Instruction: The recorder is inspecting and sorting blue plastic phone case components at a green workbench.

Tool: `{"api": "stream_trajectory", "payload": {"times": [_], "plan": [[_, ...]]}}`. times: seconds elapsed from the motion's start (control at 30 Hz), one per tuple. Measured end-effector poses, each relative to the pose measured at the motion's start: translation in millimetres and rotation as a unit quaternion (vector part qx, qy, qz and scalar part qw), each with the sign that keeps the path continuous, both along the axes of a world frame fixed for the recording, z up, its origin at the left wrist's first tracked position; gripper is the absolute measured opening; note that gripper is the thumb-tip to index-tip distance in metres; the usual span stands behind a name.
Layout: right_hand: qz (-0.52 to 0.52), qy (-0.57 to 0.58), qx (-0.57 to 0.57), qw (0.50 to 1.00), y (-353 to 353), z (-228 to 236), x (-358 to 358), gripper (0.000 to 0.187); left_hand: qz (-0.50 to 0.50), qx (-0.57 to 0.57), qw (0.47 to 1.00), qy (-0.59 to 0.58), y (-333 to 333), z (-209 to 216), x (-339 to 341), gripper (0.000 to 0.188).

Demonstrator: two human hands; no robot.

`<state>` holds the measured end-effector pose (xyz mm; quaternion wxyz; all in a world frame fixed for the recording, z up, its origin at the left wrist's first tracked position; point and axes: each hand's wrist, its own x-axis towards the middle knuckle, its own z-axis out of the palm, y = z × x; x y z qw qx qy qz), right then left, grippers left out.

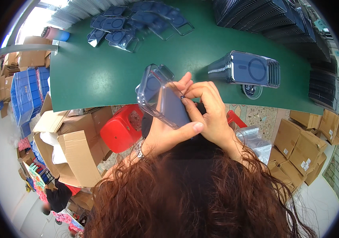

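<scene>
Above the table's near edge I hold a clear-edged, dark-backed phone case [174, 106], tilted. My left hand [159, 137] is closed around it, thumb along the near side and fingertips behind the far edge. At that edge, the thumb and forefinger of my right hand [213, 109] pinch a tiny dark piece, too small to name. A row of similar phone cases [252, 68], nested on edge, stands to the right. Just in front of it sits a small clear round tub [252, 92] with dark bits inside.
Loose phone cases [116, 24] lie scattered at the far left of the green table [86, 75]. Tall dark case stacks [256, 16] line the far right. A red stool [118, 131], an opened carton [78, 152] and more cartons [302, 148] stand on the floor.
</scene>
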<state>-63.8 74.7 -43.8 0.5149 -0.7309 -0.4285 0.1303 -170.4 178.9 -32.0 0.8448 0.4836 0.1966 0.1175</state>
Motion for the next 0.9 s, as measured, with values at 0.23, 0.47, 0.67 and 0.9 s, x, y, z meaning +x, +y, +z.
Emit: {"api": "stream_trajectory", "payload": {"times": [0.23, 0.47, 0.67, 0.9], "plan": [[0.030, 0.087, -0.077, 0.993, -5.4, 4.4, -5.8, 0.015, -0.039, 0.094, 0.995, -0.007, -2.0, -8.3, -4.0, 0.093], [0.043, 0.315, -0.062, 0.946, -10.8, 1.8, -4.7, 0.015, -0.053, 0.126, 0.990, -0.025, -1.1, -6.0, -8.7, 0.092], [0.057, 0.350, -0.077, 0.932, -14.6, 9.9, -2.8, 0.011, -0.077, 0.135, 0.987, -0.028, -0.9, -3.1, -10.9, 0.090], [0.061, 0.307, -0.105, 0.944, -14.9, 22.3, -3.5, 0.015, -0.085, 0.130, 0.988, -0.009, -3.1, -0.2, -9.9, 0.085]]}}
